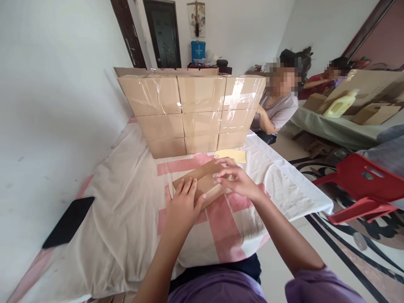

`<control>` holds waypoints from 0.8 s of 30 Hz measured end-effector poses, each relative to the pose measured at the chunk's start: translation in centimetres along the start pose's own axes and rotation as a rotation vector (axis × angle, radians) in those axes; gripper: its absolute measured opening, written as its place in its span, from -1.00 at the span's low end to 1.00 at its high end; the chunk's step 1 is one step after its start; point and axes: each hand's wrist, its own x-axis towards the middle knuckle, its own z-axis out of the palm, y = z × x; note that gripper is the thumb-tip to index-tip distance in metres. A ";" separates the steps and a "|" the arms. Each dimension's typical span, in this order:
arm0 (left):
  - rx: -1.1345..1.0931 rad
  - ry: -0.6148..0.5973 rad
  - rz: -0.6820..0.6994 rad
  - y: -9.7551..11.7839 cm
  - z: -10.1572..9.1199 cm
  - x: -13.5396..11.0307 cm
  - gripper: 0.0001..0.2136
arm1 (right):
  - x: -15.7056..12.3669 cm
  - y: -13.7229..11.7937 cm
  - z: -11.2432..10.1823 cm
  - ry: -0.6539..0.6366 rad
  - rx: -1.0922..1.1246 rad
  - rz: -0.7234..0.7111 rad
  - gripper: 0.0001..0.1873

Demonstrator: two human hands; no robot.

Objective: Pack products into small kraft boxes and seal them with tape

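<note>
**Mia:** Where is the little box?

**Ben:** The little box (205,187) lies in the middle of the frame, on the white and pink cloth (126,202).

**Mia:** What do the hands do?

**Ben:** The left hand (183,206) lies flat on the near end of the little box, with its fingers close together. The right hand (236,179) is on the far end with bent fingers. I cannot tell if it pinches anything.

**Mia:** What is behind them?

**Ben:** A wall of big boxes (192,113), 3 across and 3 high, fills the upper middle. A yellow paper (232,155) lies just in front of it.

**Mia:** And at the sides?

**Ben:** A black flat thing (69,221) lies at the lower left. A red chair (362,181) is at the right. A person in a grey shirt (279,111) sits at the upper right.
</note>
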 end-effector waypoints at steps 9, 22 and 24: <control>0.037 -0.088 -0.015 0.1 0.0 0.8 -0.55 | 6.4 3.5 1.7 -0.364 -0.023 0.064 -0.69; -0.007 -0.056 -0.032 -0.2 1.2 0.0 -0.52 | 6.4 4.0 1.7 -0.425 -0.027 0.088 -0.73; -0.002 -0.039 -0.031 -0.2 1.3 -0.1 -0.54 | 6.3 3.8 1.6 -0.433 -0.021 0.104 -0.72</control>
